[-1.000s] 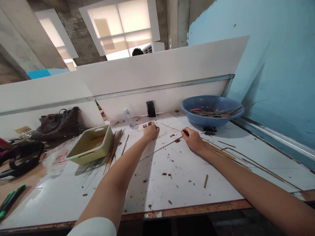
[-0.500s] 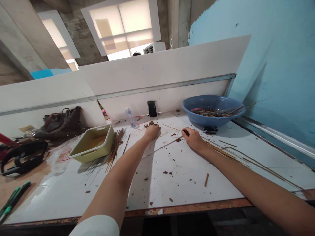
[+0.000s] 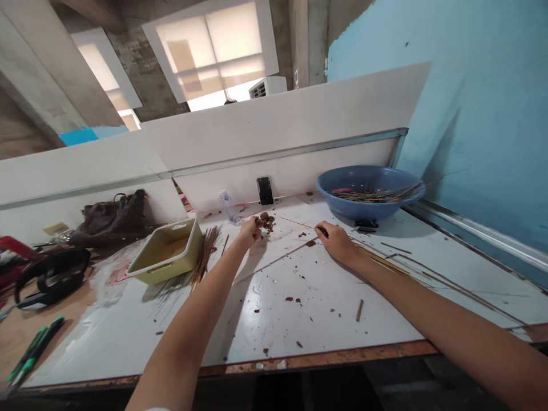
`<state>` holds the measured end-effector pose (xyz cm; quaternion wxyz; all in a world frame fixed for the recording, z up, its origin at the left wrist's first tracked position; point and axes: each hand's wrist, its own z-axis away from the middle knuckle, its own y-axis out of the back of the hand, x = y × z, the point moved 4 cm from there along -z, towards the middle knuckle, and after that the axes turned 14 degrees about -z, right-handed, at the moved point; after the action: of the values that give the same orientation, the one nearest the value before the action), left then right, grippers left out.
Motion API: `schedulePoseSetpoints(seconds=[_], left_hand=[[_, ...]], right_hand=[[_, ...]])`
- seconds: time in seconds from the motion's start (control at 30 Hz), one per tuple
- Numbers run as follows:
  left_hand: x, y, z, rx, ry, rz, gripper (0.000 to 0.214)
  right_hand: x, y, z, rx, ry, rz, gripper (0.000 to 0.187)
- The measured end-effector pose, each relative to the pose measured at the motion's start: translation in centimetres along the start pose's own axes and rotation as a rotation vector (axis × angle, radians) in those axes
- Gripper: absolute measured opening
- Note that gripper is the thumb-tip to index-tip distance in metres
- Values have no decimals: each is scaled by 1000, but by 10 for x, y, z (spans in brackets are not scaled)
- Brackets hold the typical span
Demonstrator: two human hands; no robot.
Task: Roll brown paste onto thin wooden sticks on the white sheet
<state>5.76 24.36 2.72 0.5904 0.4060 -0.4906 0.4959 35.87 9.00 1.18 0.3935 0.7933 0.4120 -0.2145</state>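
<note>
My left hand (image 3: 249, 233) is curled near the far edge of the white table (image 3: 299, 308), just left of a small heap of brown bark scraps (image 3: 268, 222). Whether it holds a scrap is hidden. My right hand (image 3: 337, 241) pinches a thin brown stick (image 3: 297, 222) whose tip points left toward the heap. A longer thin strip (image 3: 274, 257) lies on the table between my hands. Loose brown flakes (image 3: 291, 298) are scattered across the tabletop.
A blue bowl (image 3: 363, 210) of sticks stands at the far right. On the left are a yellow tray (image 3: 165, 265) and a bundle of sticks (image 3: 205, 257). A bottle (image 3: 229, 206) and phone (image 3: 265, 190) stand against the white panel (image 3: 278, 165).
My left hand has moved left and curled, uncovering the bark heap. My right hand stays almost in place. The whole view has shifted slightly.
</note>
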Motion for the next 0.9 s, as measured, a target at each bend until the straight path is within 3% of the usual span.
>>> schedulePoseSetpoints(seconds=[0.13,0.33,0.63,0.9], left_hand=[[-3,14,22,-59,92,91,47],[-17,3,36,-128,129,441,49],[-19,5,38,-181,126,511,28],[-22,4,35,-212,166,539,34]], right_hand=[[1,-3,2,-12,5,9,24],[1,-7,5,-47,4,26,22],[1,-7,5,-69,-9,20,25],[-6,-8,6,-75,-7,4,26]])
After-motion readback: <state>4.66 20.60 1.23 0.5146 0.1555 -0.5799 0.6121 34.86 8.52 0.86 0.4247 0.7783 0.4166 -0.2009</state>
